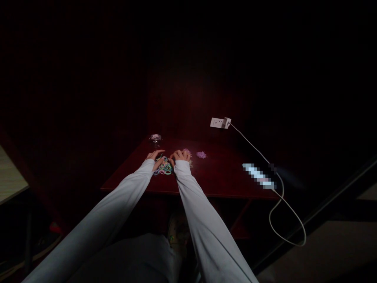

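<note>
A pile of colourful hair ties [165,169] lies on the dark red table between my hands. My left hand [155,156] reaches over the pile's left side, fingers stretched forward and thumb apart, with nothing held in it. At the pile's right edge, my right hand [180,155] has its fingers bent downward; the fingertips are partly hidden, and what they hold, if anything, I cannot make out. Just behind it, a small pink heap [187,151] shows in part. Farther right is a little heap of thin purple bands [202,155].
A clear jar [155,138] with something pale on top stands at the table's [224,179] back left. A white power outlet [219,123] with a charger is on the back wall. Its white cable [250,143] runs to a blurred-out bright device [259,177] at the right.
</note>
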Motion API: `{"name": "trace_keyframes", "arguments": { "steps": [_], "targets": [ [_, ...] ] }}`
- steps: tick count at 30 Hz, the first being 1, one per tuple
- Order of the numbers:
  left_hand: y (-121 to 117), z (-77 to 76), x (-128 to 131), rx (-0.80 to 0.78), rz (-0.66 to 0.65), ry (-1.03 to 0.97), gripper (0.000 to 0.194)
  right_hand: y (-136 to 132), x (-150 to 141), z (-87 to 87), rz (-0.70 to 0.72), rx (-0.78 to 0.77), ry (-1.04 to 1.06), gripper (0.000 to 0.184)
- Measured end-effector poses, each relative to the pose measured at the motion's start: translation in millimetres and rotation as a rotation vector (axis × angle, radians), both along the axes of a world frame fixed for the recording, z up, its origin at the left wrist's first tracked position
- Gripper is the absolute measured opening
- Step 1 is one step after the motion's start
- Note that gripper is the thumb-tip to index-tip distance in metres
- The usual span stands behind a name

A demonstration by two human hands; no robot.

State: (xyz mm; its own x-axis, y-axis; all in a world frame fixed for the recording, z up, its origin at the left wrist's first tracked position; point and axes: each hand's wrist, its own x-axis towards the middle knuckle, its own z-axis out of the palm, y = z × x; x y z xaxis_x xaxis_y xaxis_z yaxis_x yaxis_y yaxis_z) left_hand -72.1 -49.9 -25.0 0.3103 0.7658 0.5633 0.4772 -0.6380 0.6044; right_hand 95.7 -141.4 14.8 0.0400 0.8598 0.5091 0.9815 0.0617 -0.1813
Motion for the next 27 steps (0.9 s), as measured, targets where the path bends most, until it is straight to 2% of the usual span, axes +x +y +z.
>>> {"name": "trace_keyframes", "arguments": {
  "steps": [4, 12, 17, 21, 24, 27],
  "targets": [
    [3, -1.9, 0, 0.057, -0.031, 0.031, 0.029, 8, -3, -5.4, 0.099, 0.002, -0.11, 0.026],
    [12, -7.0, 2, 0.06, -0.023, 0.025, 0.036, 3, -3, -3.1, 0.147, 0.011, -0.118, 0.029],
    [23, -8.9, -4, 0.047, -0.061, 0.116, 0.028, 1, -2, -4.8, 0.165, 0.055, -0.083, 0.029],
    [33, -11.3, -7, 0.025, -0.091, 0.163, 0.027, 8, -2, -8.0, 0.189, 0.013, -0.042, 0.027],
    [31, -10.3, -7, 0.018, -0.108, 0.162, 0.027, 12, -3, -9.9, 0.191, 0.009, -0.003, 0.024],
    [20, -6.0, -8, -0.014, -0.068, 0.165, 0.024, 10, 2, -9.2, 0.161, 0.017, 0.071, 0.021]
  ]
}}
